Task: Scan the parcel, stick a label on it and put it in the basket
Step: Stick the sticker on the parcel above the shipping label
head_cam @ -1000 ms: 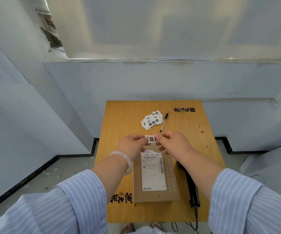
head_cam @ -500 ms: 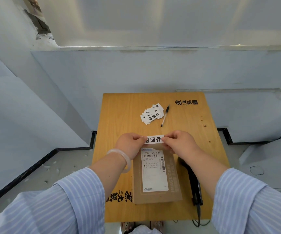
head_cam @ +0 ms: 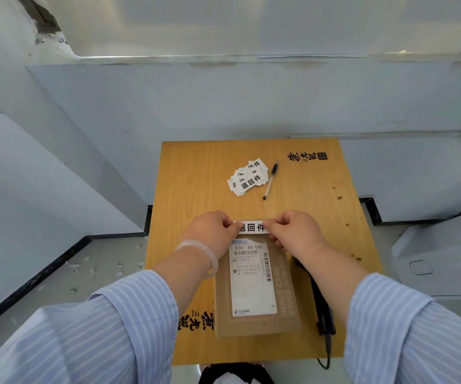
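A flat brown cardboard parcel [head_cam: 287, 297] with a white shipping slip lies on the near part of the small wooden table [head_cam: 196, 173]. A white label [head_cam: 251, 227] with black characters is stretched flat just above the parcel's far edge. My left hand [head_cam: 212, 231] pinches its left end and my right hand [head_cam: 293, 231] pinches its right end. A black handheld scanner [head_cam: 324, 314] lies to the right of the parcel, partly under my right forearm. No basket is in view.
A loose pile of several more labels [head_cam: 247, 177] and a black pen [head_cam: 270, 180] lie on the far half of the table. Pale walls close in behind and on the left. A grey floor with paper scraps lies left of the table.
The label, mostly hidden between my fingers a second ago, is now pulled out flat between both hands. The hands have moved slightly apart.
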